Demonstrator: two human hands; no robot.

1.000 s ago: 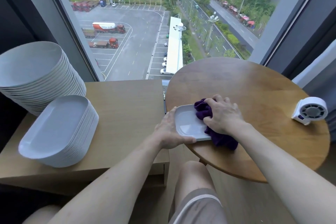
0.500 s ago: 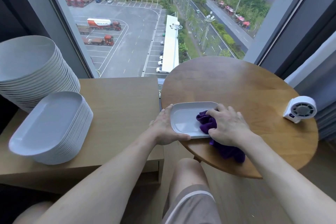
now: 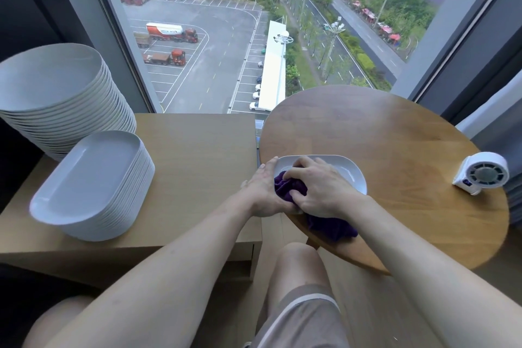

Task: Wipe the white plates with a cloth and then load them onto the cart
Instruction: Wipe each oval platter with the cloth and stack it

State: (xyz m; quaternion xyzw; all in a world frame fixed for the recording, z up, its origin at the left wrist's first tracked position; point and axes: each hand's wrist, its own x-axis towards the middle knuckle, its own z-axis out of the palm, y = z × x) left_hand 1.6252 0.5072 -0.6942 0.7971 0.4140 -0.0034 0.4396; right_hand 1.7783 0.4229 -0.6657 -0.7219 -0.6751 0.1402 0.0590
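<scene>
Knees in grey shorts (image 3: 299,316) sit nearest, below the rim of the round wooden table (image 3: 395,133). A tail of the purple cloth (image 3: 330,227) hangs over that near edge. The right hand (image 3: 319,189) bunches the rest, fingers curled into it, pressing it onto the oblong white plate (image 3: 348,174). The left hand (image 3: 262,192) clasps the plate's left end at the rim. The plate's long axis runs left to right, so its bare stretch lies to the right of the wiping hand. The next sweep, I judge, goes that way. Farther left, well apart, a stack of oblong plates (image 3: 84,178) and a stack of round plates (image 3: 56,79) stand on a low wooden cabinet (image 3: 197,155), nearer the left hand.
</scene>
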